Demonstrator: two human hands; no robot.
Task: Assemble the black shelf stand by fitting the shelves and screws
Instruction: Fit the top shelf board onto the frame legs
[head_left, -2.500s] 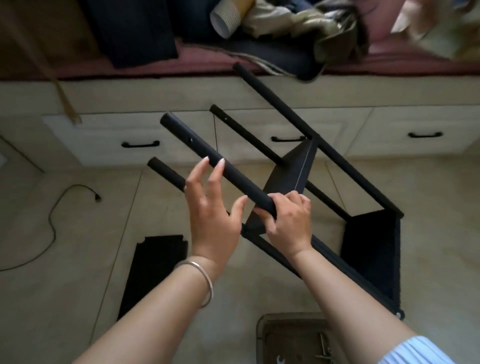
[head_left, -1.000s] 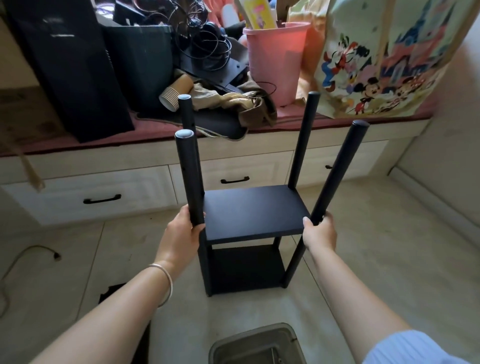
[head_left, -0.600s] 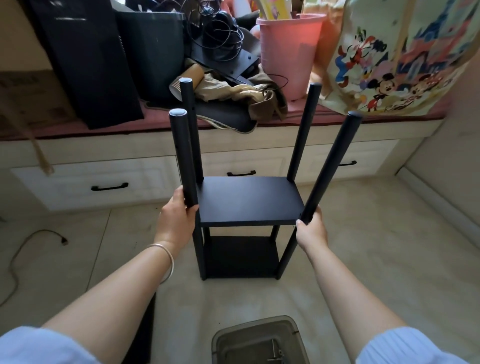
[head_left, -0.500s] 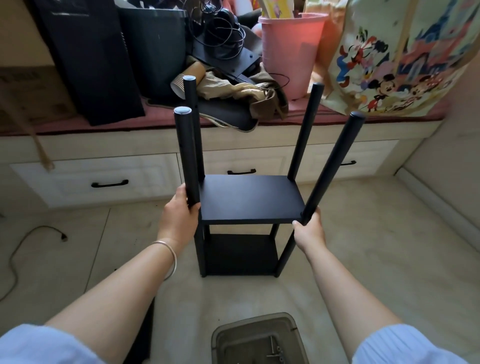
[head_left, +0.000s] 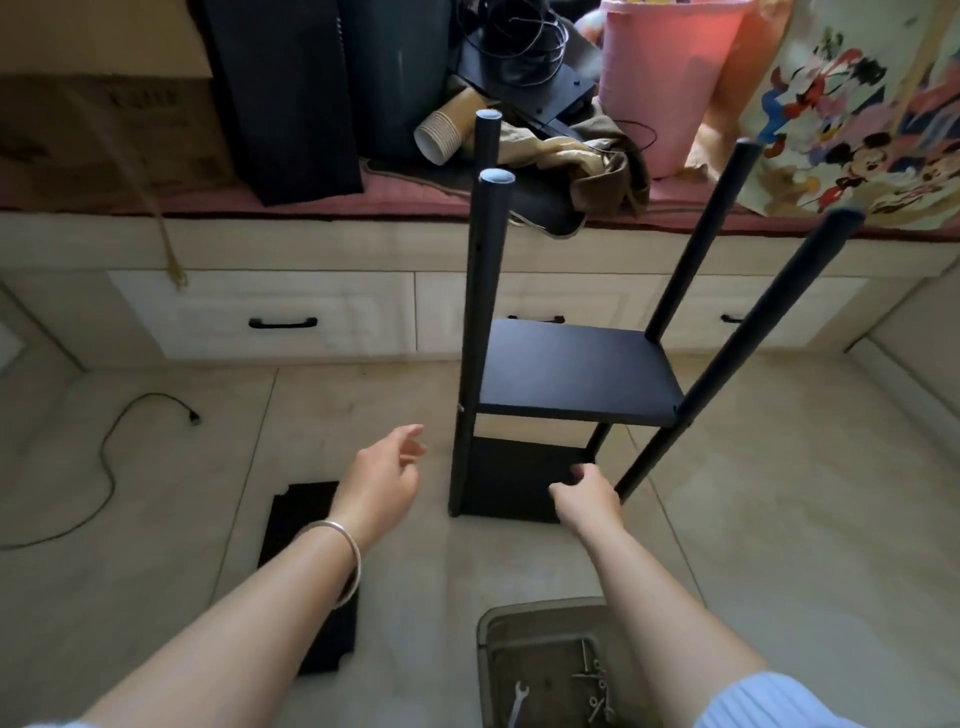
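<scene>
The room is dim, with soft daylight glowing from the upper right, flaring over the pink bucket (head_left: 670, 78) and cartoon-print bag (head_left: 857, 104). Shadows on the floor (head_left: 779, 519) are faint. Wide-angle bending curves the drawer fronts (head_left: 270, 312); both forearms smear slightly.

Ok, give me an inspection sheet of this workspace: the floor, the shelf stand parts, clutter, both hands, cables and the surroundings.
Surface: pale tiled floor, the stand set on it.
Job's things: black shelf stand upright, two shelves fitted, four poles rising above them; a loose black shelf panel flat on the floor to its left; a tray with a small wrench and screws.
Clutter: stacked paper cups, crumpled cloth, pink bin, cardboard box on the bench.
Hands: left hand free, fingers relaxed; right hand fingers loosely curled, beside the stand's base; contact unclear.
Cables: black cord on the floor; tangled wires on the bench.
Surroundings: drawer units under the bench.
</scene>
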